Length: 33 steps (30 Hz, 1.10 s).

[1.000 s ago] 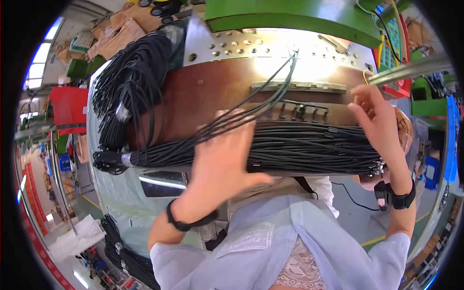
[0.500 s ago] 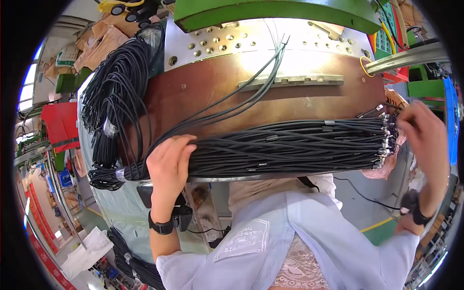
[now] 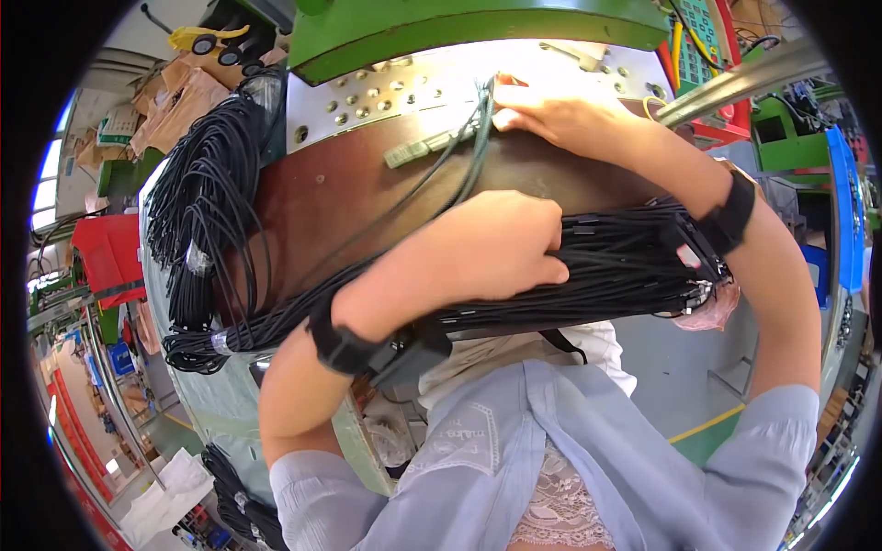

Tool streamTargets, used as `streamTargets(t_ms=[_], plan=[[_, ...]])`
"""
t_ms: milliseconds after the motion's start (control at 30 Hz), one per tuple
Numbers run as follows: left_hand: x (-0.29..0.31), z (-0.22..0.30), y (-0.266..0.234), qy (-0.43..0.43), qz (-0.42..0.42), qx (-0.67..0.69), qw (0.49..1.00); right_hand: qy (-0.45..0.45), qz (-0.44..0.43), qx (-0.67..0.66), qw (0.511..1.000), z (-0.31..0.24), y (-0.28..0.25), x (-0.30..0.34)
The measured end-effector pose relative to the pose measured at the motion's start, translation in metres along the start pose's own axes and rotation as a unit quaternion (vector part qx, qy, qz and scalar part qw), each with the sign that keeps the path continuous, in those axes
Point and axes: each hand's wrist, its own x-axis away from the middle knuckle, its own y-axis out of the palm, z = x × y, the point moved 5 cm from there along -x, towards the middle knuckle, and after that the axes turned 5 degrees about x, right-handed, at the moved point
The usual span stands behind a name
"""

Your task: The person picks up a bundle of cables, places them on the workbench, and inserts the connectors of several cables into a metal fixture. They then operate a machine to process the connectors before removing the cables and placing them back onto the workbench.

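A long bundle of black cables (image 3: pixel 606 266) lies across the near part of the brown work surface (image 3: pixel 303 207), with small metal ends at its right. My left hand (image 3: pixel 501 243) is on the middle of it, fingers curled inward; what they grip is hidden. Several loose cables (image 3: pixel 475 161) rise from the left toward the perforated metal plate (image 3: pixel 317 108). At their upper ends my right hand (image 3: pixel 574 119) has its thumb and fingers closed on them. Beside these cables lies a slotted metal bar (image 3: pixel 418 151), partly covered by them.
A green machine part (image 3: pixel 478 35) overhangs the plate. On the left hangs another thick bunch of black cables (image 3: pixel 207 184), bound with clear tape. A metal arm (image 3: pixel 744 81) reaches in from the upper right. Pinkish plastic wrap (image 3: pixel 707 308) sits below the bundle's right end.
My right hand has left the bundle's right end and reached up to the loose cable ends. My left hand has slid rightward along the bundle. The view has shifted, and the metal bar appears more tilted.
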Motion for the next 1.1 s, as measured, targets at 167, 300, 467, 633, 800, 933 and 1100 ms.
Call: streamTargets(t_ms=[167,300,467,633,800,933,1100], plan=[[-0.004,-0.019,0.005,-0.008,-0.002,0.08,0.997,0.097,-0.022,-0.082,0.992,-0.005,-0.011,-0.005],[-0.001,-0.013,0.003,-0.109,0.004,0.234,0.966,0.068,-0.092,0.016,0.993,-0.003,-0.033,0.014],[0.011,-0.008,-0.01,-0.085,0.068,0.285,0.952,0.181,0.01,-0.279,0.943,-0.071,-0.103,0.046],[0.038,0.021,-0.025,-0.06,0.133,0.292,0.945,0.355,-0.112,-0.257,0.892,-0.072,-0.087,0.098],[0.074,0.046,-0.022,-0.01,0.18,0.312,0.933,0.284,-0.013,-0.004,0.959,-0.057,-0.15,0.112],[0.063,0.042,0.021,-0.041,0.056,0.305,0.95,0.297,0.048,-0.001,0.954,-0.059,-0.142,0.119],[0.06,0.035,0.019,-0.052,0.073,0.291,0.953,0.22,0.001,0.003,0.976,-0.094,-0.133,0.094]])
